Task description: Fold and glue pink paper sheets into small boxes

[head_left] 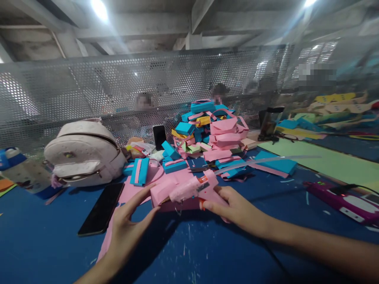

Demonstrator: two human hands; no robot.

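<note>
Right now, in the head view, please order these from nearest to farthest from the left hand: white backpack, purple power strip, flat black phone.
1. Flat black phone: just left of the left hand.
2. White backpack: behind the phone, to the left.
3. Purple power strip: far over on the right.

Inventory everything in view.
Glue gun: one, pink, centre
Folded paper: one, pink, centre
Phones: two, black, left of centre
Backpack: one, pale, left
Bottle: one, blue and white, left
Paper pieces: many, multicoloured, centre and right
Tumbler: one, dark, back right
Large sheet: one, green, right
Power strip: one, purple, right
Screen: one, grey, back
People: several, blurred, behind
Lights: two, white, overhead
Table: one, blue, beneath
Left hand: one, bare, at folded paper
Right hand: one, bare, on glue gun
</note>
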